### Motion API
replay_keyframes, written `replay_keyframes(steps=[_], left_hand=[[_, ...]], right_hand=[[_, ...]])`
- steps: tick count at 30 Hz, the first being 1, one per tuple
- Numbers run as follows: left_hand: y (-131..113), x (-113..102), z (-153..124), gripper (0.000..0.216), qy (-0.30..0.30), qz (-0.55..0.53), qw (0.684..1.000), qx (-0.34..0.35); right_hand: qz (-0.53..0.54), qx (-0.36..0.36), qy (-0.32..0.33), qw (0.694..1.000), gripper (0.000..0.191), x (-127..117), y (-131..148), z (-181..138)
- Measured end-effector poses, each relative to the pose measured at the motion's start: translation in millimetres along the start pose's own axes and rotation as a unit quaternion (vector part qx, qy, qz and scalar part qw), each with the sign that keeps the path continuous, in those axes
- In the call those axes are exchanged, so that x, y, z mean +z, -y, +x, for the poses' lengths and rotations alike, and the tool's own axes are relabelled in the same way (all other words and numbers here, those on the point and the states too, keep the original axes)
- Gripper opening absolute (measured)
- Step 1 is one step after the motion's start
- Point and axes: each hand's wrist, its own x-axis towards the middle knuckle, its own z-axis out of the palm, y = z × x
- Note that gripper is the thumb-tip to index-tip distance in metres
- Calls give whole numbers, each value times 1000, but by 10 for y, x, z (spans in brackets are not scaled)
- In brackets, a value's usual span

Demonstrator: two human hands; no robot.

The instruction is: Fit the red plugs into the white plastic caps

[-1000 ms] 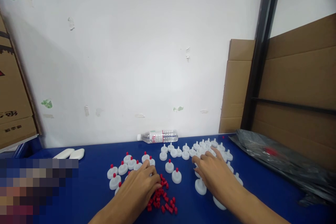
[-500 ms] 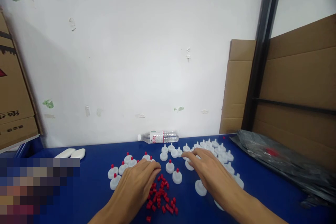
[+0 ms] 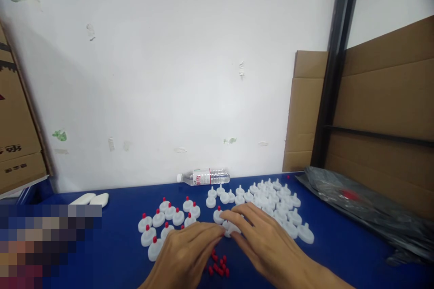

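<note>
Both hands [image 3: 186, 249] close together.

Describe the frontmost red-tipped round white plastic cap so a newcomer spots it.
On the blue tabletop, find the left hand. Left of it stand round white plastic caps with red tips. The target cap sits lowest in view, nearer the camera than every visible red-tipped neighbour.

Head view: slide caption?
Left hand and right hand close together near loose red caps, red-tipped white lids and uncapped ones.
</note>
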Motion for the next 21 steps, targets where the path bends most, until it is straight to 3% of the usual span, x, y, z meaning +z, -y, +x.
replay_keyframes(steps=[7, 15, 18, 20, 21], left_hand=[[-101, -14, 91, 28, 7, -2, 999, 46], [-65, 47, 16, 30, 15, -4, 1000, 13], [-97, 59, 16, 17, 22, -73, 994, -77], [-145, 50, 40, 1, 29, -129, 970, -205], [-170, 41, 54, 7, 35, -157, 948, -276]], right_hand=[[-8, -40, -26, 999, 37, 33, 5, -35], [-6, -61, -62, 996, 26, 35, 14, -34], [4, -93, -79, 992, 24, 14, 1, -30], [15, -111, -98, 989, 24, -13, -8, -19], [22, -118, -109, 987, 24, -29, -10, -11]])
